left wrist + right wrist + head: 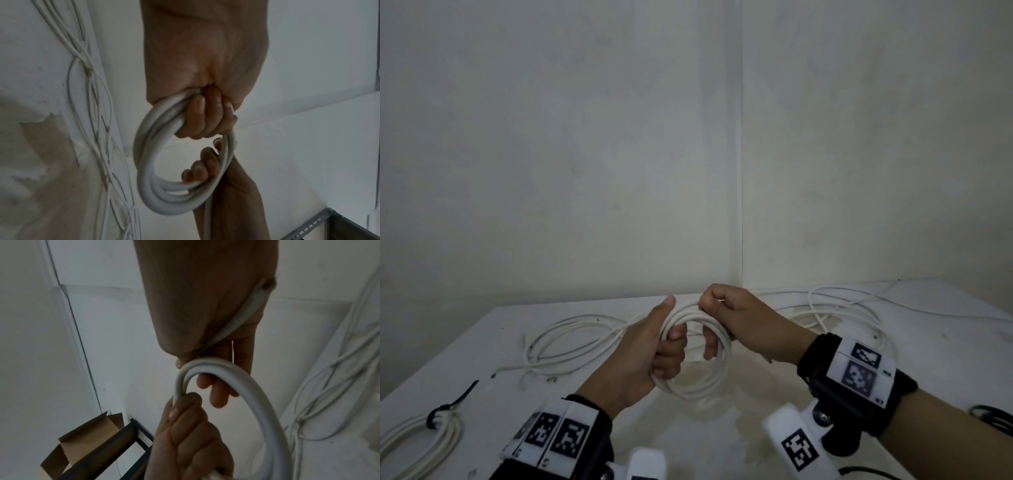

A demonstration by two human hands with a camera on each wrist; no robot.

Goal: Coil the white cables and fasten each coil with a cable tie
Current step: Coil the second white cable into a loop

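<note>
Above the white table (482, 342) I hold a small coil of white cable (698, 389) between both hands. My left hand (669, 347) grips the coil's left side, fingers curled through the loop and thumb up over the top. My right hand (717, 308) grips the top right of the coil, with fingers hooked inside the loop. In the left wrist view the left hand (205, 116) closes round the coil (148, 178). The right wrist view shows the right hand (218, 386) curled over the cable (267, 410). Loose white cable (558, 346) trails off to the left.
A finished coil (431, 438) bound by a black cable tie (453, 401) lies at the near left. More loose cable (842, 308) sprawls at the back right. Black ties (993, 416) lie at the right edge. A cardboard box (88, 443) sits on a black shelf frame (131, 434).
</note>
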